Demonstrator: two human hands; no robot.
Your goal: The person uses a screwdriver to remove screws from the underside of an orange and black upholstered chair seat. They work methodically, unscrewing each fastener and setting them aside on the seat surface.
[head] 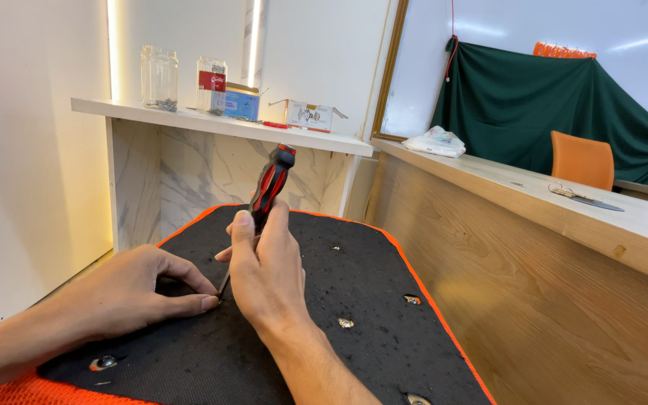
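My right hand (264, 274) grips a screwdriver with a red and black handle (271, 184), its shaft angled down and left onto a black padded panel with an orange edge (354, 277). My left hand (133, 292) rests on the panel beside the tip, thumb and forefinger pinched together at the spot where the tip meets the surface. What the fingers pinch is too small to make out. Several metal screw heads (346, 323) sit in the panel to the right of my hands.
A white marble-look shelf (211, 124) behind the panel carries two glass jars (159, 77) and small boxes (310, 116). To the right runs a wooden counter (534, 202), with a plastic bag, an orange chair (582, 159) and a green cloth (556, 105) beyond it.
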